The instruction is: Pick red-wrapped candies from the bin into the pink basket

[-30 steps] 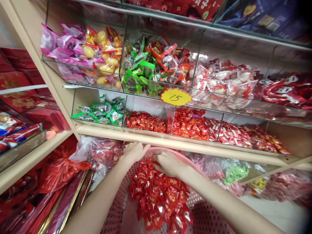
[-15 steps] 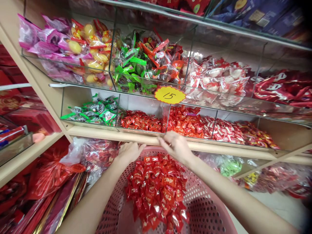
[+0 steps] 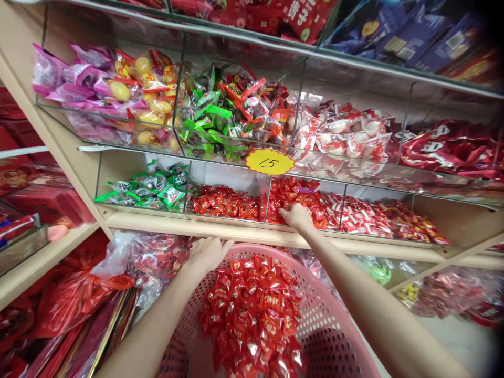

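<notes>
A pink perforated plastic basket [image 3: 334,320] holds a heap of red-wrapped candies [image 3: 252,315]. My left hand [image 3: 207,253] is closed over the basket's far left rim, its thumb along the edge. Up at the lower shelf, my right hand [image 3: 297,216] is at the front of a compartment of small red-wrapped candies [image 3: 289,191]. Its fingers are curled in, and whatever may be between them is hidden. To the left, behind a clear divider, lie more small red candies [image 3: 226,202]; red-and-white ones [image 3: 354,215] are on the right.
Above runs a shelf with clear-walled bins of wrapped sweets [image 3: 228,110] and a yellow price tag [image 3: 270,161] reading 15. A wooden shelf edge [image 3: 252,232] lies between basket and bins. Bagged goods [image 3: 157,252] sit beneath, and a red plastic bag [image 3: 82,294] is at left.
My right hand has moved from the basket's far rim up and forward to the red candy compartment. My left hand stays on the rim. The view has shifted slightly.
</notes>
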Available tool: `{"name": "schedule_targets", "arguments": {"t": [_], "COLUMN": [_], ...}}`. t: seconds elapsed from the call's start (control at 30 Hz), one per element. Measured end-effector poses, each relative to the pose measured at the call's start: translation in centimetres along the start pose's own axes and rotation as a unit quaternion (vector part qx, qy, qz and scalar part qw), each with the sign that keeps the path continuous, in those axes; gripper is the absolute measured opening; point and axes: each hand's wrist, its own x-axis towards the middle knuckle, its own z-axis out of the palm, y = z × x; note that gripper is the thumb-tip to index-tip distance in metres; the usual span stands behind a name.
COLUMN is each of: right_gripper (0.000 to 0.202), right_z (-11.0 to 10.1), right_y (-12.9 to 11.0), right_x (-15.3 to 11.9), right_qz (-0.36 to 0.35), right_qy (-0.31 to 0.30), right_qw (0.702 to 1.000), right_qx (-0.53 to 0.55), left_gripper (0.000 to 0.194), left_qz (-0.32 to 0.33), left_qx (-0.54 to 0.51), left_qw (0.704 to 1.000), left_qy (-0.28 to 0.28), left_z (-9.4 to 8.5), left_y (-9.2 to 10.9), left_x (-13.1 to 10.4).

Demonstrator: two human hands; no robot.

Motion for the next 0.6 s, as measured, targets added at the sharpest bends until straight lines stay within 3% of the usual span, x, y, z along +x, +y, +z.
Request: {"name": "schedule_targets", "arguments": {"t": [0.37,0.6], "right_gripper": [0.015,0.013], "right_z": [-0.02,0.11], "right_y": [0.21,0.54], "right_x": [-0.28,-0.61], "right_qz": [-0.023,-0.028], "right_qy": [-0.017,0.033], "right_qw": [0.999,0.993], "right_qx": [0.043,0.108], "left_gripper": [0.067,0.071], "left_qz": [0.004,0.002], "left_qx": [0.015,0.008], "left_qw": [1.0,1.0], "left_qy": [-0.002,0.007], "left_z": [-0.11,0.11], "left_y": [0.48,0.03], "left_x": [-0.07,-0.04]}}
